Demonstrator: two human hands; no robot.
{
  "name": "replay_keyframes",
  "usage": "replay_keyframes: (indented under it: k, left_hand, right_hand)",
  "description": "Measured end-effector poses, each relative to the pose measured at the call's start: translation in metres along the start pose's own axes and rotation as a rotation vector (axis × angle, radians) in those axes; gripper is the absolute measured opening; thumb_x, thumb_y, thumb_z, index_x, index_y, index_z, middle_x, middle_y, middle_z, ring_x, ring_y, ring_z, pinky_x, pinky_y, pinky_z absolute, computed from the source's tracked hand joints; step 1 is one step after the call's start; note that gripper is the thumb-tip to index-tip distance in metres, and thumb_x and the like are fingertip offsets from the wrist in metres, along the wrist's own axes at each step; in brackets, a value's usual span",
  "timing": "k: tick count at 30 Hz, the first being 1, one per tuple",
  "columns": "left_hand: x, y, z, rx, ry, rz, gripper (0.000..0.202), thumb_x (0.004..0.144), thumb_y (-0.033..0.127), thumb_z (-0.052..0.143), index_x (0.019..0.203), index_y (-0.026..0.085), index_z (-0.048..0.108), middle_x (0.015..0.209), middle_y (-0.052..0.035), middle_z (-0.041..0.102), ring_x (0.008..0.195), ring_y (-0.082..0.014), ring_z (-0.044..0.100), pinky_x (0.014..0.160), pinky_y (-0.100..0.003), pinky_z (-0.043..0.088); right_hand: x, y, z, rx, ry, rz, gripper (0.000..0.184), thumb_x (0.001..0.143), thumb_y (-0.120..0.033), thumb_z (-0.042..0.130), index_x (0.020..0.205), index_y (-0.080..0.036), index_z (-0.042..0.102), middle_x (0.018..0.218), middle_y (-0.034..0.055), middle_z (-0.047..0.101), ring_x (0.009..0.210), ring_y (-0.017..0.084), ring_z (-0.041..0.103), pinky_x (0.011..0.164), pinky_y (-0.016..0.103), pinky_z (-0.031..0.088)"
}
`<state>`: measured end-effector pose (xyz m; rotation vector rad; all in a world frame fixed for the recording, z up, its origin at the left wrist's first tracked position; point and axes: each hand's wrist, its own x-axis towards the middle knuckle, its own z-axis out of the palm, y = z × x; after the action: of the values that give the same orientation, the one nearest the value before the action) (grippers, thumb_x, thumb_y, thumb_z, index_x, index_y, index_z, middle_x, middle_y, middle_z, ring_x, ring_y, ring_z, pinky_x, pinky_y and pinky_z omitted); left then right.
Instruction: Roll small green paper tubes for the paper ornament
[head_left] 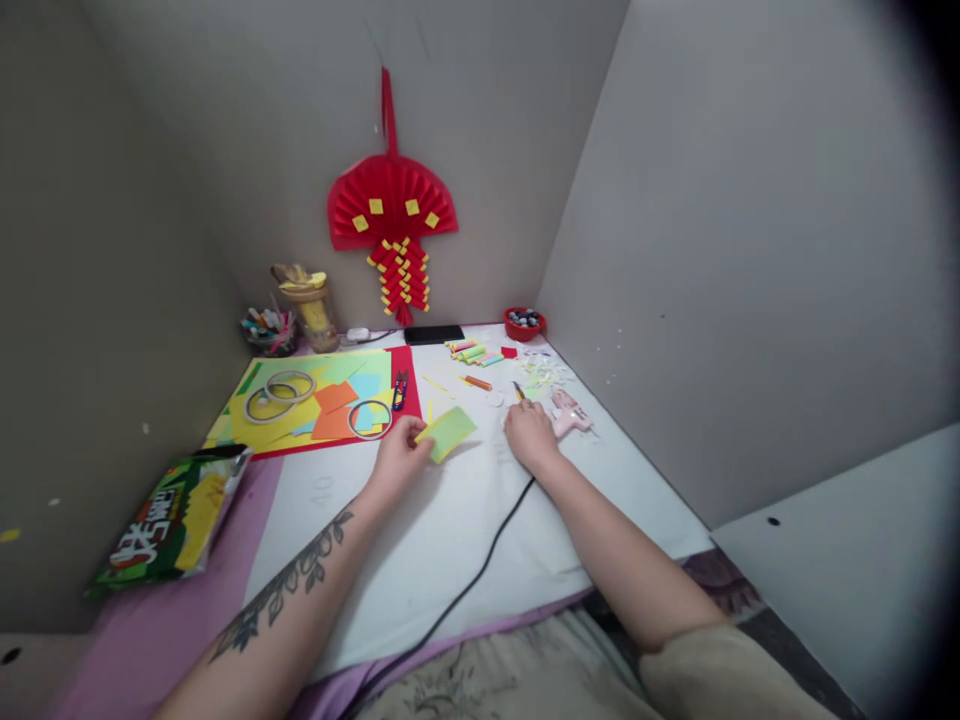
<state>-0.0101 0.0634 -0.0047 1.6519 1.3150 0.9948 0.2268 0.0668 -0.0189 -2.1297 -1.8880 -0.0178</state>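
Observation:
My left hand (pixel 405 448) pinches a small rectangle of light green paper (pixel 453 432) with a yellow edge, held just above the white tablecloth. On the right, my right hand (pixel 531 432) rests low over the cloth with its fingers curled. A slim pen-like tool (pixel 518 391) with a dark tip sticks out past these fingers; its exact kind is too small to tell. Right beside that hand lies a pink glue gun (pixel 571 412). Beyond it are paper scraps (pixel 546 372) and several small rolled paper tubes (pixel 472 352).
Coloured paper sheets (pixel 255 390), tape rolls (pixel 291 386) and blue thread snips (pixel 400 390) lie at left. A snack bag (pixel 176 515) sits nearer. Behind are a phone (pixel 434 335) and a red bowl (pixel 524 324). A black cord (pixel 480 570) crosses the cloth. A red paper ornament (pixel 392 205) hangs above.

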Motion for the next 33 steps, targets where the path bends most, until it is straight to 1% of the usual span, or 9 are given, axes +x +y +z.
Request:
replay_keyframes:
  k: [3,7,9,15,19,22,28,31,33]
  left_hand:
    - [0.002,-0.004,-0.007,-0.198,0.049,-0.074,0.022,0.069,0.031,0.056,0.085,0.015,0.055,0.073,0.0,0.057,0.06,-0.0113,0.05,0.055,-0.021,0.038]
    - [0.001,-0.009,-0.013,-0.309,0.143,-0.144,0.019,0.067,0.031,0.056,0.077,0.016,0.053,0.055,0.006,0.047,0.045,-0.0074,0.039,0.045,-0.019,0.03]
    - [0.001,-0.011,-0.014,-0.338,0.141,-0.164,0.017,0.066,0.03,0.056,0.076,0.017,0.052,0.051,0.0071,0.044,0.043,-0.007,0.038,0.043,-0.018,0.029]
    - [0.0,-0.012,-0.011,-0.414,0.085,-0.191,0.017,0.062,0.026,0.057,0.075,0.017,0.051,0.053,0.0071,0.046,0.043,-0.0063,0.039,0.044,-0.018,0.03]
    - [-0.002,-0.012,-0.01,-0.387,0.05,-0.132,0.017,0.065,0.028,0.058,0.075,0.016,0.051,0.051,0.0068,0.046,0.043,-0.0061,0.038,0.043,-0.018,0.028]
    - [-0.002,-0.01,-0.013,-0.388,0.045,-0.121,0.018,0.065,0.029,0.059,0.076,0.015,0.052,0.051,0.0069,0.045,0.042,-0.0055,0.035,0.042,-0.018,0.025]
    - [0.001,-0.008,-0.016,-0.448,0.082,-0.186,0.019,0.066,0.03,0.06,0.074,0.015,0.051,0.051,0.0071,0.044,0.042,-0.0052,0.035,0.042,-0.018,0.024]
    - [0.003,-0.012,-0.015,-0.45,0.086,-0.155,0.021,0.066,0.032,0.061,0.075,0.015,0.052,0.052,0.0071,0.045,0.042,-0.0052,0.034,0.043,-0.018,0.024]
    - [0.006,-0.016,-0.015,-0.424,0.111,-0.123,0.021,0.067,0.032,0.062,0.076,0.015,0.053,0.052,0.0074,0.046,0.043,-0.0052,0.035,0.044,-0.018,0.025]
  right_hand:
    - [-0.008,-0.009,-0.008,0.141,0.093,-0.047,0.026,0.082,-0.009,0.042,0.094,-0.013,0.065,0.102,0.0164,0.062,0.102,0.024,0.052,0.086,0.037,0.041]
    - [-0.043,-0.031,-0.006,0.402,-0.107,-0.617,0.028,0.083,-0.017,0.046,0.104,-0.02,0.064,0.109,0.0081,0.065,0.11,0.017,0.054,0.096,0.033,0.04]
    - [-0.059,-0.032,-0.004,0.405,-0.197,-0.73,0.028,0.082,-0.023,0.05,0.107,-0.02,0.064,0.113,0.0079,0.064,0.114,0.018,0.053,0.099,0.034,0.039]
    - [-0.051,-0.027,-0.021,0.327,-0.207,-0.343,0.016,0.08,-0.025,0.052,0.081,-0.018,0.066,0.09,0.0096,0.07,0.095,0.022,0.062,0.088,0.036,0.044]
    - [-0.022,-0.057,-0.027,0.8,-0.079,-0.095,0.039,0.078,-0.041,0.055,0.11,-0.02,0.052,0.09,0.0046,0.066,0.08,0.017,0.062,0.072,0.03,0.047]
    - [-0.004,-0.079,-0.017,1.108,-0.096,0.059,0.053,0.071,-0.046,0.06,0.112,-0.016,0.045,0.09,0.0048,0.063,0.075,0.015,0.06,0.065,0.028,0.047]
    - [0.0,-0.091,0.008,1.444,-0.197,-0.062,0.047,0.075,-0.047,0.056,0.112,-0.02,0.05,0.109,0.0073,0.06,0.091,0.016,0.059,0.066,0.024,0.047]
    - [-0.006,-0.094,0.014,1.44,-0.396,-0.107,0.038,0.068,-0.043,0.064,0.096,-0.017,0.058,0.08,0.0029,0.065,0.062,0.013,0.057,0.05,0.021,0.041]
    - [-0.004,-0.091,0.016,1.425,-0.4,-0.016,0.03,0.065,-0.042,0.067,0.076,-0.016,0.059,0.062,-0.0001,0.06,0.047,0.009,0.047,0.043,0.02,0.034]
